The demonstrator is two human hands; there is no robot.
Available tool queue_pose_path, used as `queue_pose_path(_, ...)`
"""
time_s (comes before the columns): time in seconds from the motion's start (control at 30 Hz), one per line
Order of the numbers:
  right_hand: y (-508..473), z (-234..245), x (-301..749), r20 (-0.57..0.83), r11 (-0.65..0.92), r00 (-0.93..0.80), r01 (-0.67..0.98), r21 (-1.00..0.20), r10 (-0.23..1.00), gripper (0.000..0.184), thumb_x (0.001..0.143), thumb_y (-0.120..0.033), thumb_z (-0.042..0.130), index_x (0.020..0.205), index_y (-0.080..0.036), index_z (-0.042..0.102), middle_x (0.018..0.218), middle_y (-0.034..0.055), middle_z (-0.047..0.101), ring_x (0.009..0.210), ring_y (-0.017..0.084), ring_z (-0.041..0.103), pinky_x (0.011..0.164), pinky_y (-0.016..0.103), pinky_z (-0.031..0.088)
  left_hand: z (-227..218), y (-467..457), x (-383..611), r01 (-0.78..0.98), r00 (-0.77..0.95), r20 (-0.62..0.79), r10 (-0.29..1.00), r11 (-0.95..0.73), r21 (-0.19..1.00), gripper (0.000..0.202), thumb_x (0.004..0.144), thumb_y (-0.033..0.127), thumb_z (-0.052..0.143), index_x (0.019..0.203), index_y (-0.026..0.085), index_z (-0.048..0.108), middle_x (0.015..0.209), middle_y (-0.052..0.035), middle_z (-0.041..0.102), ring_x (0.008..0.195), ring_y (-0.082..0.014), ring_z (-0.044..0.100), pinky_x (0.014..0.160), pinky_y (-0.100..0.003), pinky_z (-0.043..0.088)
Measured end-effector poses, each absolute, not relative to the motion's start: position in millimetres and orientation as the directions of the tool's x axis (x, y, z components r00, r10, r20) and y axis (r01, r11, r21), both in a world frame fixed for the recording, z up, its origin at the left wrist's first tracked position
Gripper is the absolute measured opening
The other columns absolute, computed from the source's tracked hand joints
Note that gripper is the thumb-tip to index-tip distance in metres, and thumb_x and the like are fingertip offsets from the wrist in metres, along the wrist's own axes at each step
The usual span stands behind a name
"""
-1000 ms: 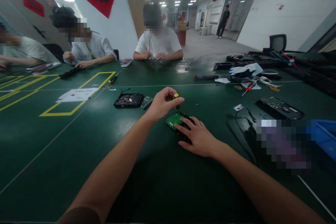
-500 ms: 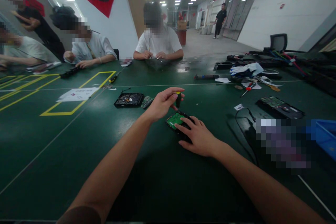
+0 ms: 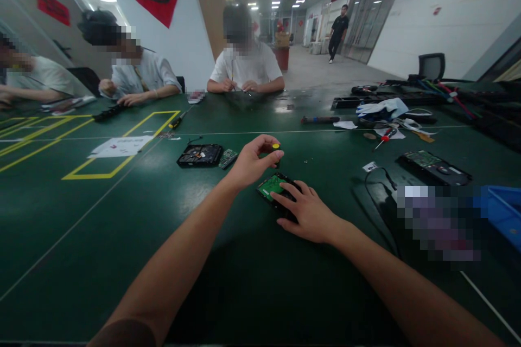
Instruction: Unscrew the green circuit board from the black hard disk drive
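Note:
My left hand (image 3: 257, 160) is closed around the upright handle of a screwdriver (image 3: 276, 148) with a yellow end cap. Its tip is hard to make out, just over the far edge of a hard drive (image 3: 271, 185) whose green circuit board faces up. Across the right part of that drive lies my right hand (image 3: 307, 209), holding it against the table with fingers spread over the top and thumb at the near side. The hand hides much of the drive.
An opened hard drive (image 3: 199, 155) and a loose circuit board (image 3: 227, 159) lie to the left. Another drive (image 3: 434, 167), a red-handled screwdriver (image 3: 385, 138), a black cable (image 3: 372, 203) and a blue bin (image 3: 502, 211) are on the right. Co-workers sit across the table.
My left fingers have shifted around the screwdriver handle, the thumb now in front and its end cap turned more toward me. My right hand and the drive have stayed put.

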State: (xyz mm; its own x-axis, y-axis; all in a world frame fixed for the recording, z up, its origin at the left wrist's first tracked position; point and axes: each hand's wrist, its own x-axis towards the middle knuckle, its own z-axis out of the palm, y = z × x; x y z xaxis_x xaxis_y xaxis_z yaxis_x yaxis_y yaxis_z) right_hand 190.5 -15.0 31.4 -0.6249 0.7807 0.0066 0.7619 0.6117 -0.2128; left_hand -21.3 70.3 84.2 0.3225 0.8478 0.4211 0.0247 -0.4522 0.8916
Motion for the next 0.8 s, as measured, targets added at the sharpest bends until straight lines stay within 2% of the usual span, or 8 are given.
queue_pose_path(0.1, -14.3, 30.5, 190.9, 0.013, 0.615, -0.626, 0.761, -0.21, 0.779, 0.072, 0.098, -0.066, 0.052, 0.164, -0.039, 0.04, 0.171, 0.0103, 0.033, 0.15, 0.049, 0.029, 0.115, 0.071, 0.034, 85.3, 69.4, -21.9, 0.135, 0.27, 0.476, 0.837, -0.522, 0.842, 0.03, 0.084, 0.034, 0.085, 0.098, 0.019, 0.063, 0.094, -0.0024, 0.063, 0.084, -0.0143, 0.063, 0.068, -0.024, 0.056)
queue_pose_path(0.17, -14.1, 30.5, 190.8, 0.012, 0.614, -0.625, 0.762, -0.207, 0.78, 0.073, 0.098, -0.066, 0.053, 0.164, -0.038, 0.04, 0.171, 0.0107, 0.033, 0.15, 0.05, 0.029, 0.115, 0.071, 0.034, 85.8, 68.6, -22.2, 0.163, 0.269, 0.481, 0.834, -0.532, 0.831, 0.03, 0.084, 0.034, 0.085, 0.099, 0.019, 0.063, 0.095, -0.0027, 0.063, 0.083, -0.0145, 0.063, 0.066, -0.024, 0.055)
queue_pose_path(0.33, -15.2, 30.9, 190.2, 0.013, 0.615, -0.626, 0.761, -0.203, 0.779, 0.071, 0.098, -0.064, 0.054, 0.163, -0.037, 0.043, 0.17, 0.0114, 0.035, 0.15, 0.05, 0.03, 0.115, 0.071, 0.034, 85.9, 68.8, -23.5, 0.127, 0.364, 0.465, 0.807, -0.538, 0.833, 0.032, 0.097, 0.026, 0.066, 0.128, 0.021, 0.064, 0.117, -0.0092, 0.069, 0.099, -0.0198, 0.067, 0.061, -0.023, 0.057)
queue_pose_path(0.47, -15.7, 30.1, 190.1, 0.021, 0.617, -0.626, 0.762, -0.197, 0.78, 0.07, 0.098, -0.062, 0.054, 0.162, -0.037, 0.044, 0.17, 0.0105, 0.036, 0.149, 0.049, 0.031, 0.114, 0.069, 0.035, 87.2, 68.9, -24.1, 0.108, 0.428, 0.438, 0.791, -0.526, 0.844, 0.035, 0.103, 0.024, 0.053, 0.135, 0.022, 0.064, 0.127, -0.0107, 0.07, 0.108, -0.0222, 0.07, 0.062, -0.023, 0.059)
queue_pose_path(0.6, -15.0, 28.3, 190.5, 0.026, 0.618, -0.626, 0.761, -0.196, 0.779, 0.071, 0.098, -0.064, 0.055, 0.162, -0.037, 0.043, 0.169, 0.0108, 0.036, 0.149, 0.049, 0.03, 0.114, 0.07, 0.035, 86.7, 68.5, -24.3, 0.125, 0.409, 0.441, 0.799, -0.528, 0.84, 0.032, 0.1, 0.028, 0.061, 0.131, 0.022, 0.067, 0.119, -0.0094, 0.071, 0.101, -0.0211, 0.07, 0.062, -0.025, 0.059)
queue_pose_path(0.7, -14.7, 27.9, 190.7, 0.027, 0.619, -0.627, 0.76, -0.2, 0.779, 0.072, 0.098, -0.064, 0.055, 0.163, -0.037, 0.042, 0.17, 0.0108, 0.035, 0.149, 0.05, 0.031, 0.114, 0.07, 0.035, 84.4, 70.0, -24.7, 0.142, 0.353, 0.47, 0.809, -0.543, 0.828, 0.028, 0.093, 0.031, 0.074, 0.119, 0.021, 0.069, 0.105, -0.0061, 0.07, 0.092, -0.0187, 0.067, 0.065, -0.026, 0.058)
queue_pose_path(0.8, -14.7, 29.0, 190.7, 0.012, 0.613, -0.625, 0.761, -0.21, 0.78, 0.072, 0.098, -0.065, 0.054, 0.164, -0.037, 0.041, 0.171, 0.0108, 0.033, 0.15, 0.049, 0.03, 0.115, 0.07, 0.034, 83.8, 71.3, -25.0, 0.18, 0.296, 0.506, 0.81, -0.568, 0.803, 0.029, 0.086, 0.033, 0.083, 0.107, 0.021, 0.068, 0.099, -0.0034, 0.066, 0.09, -0.0176, 0.065, 0.07, -0.026, 0.056)
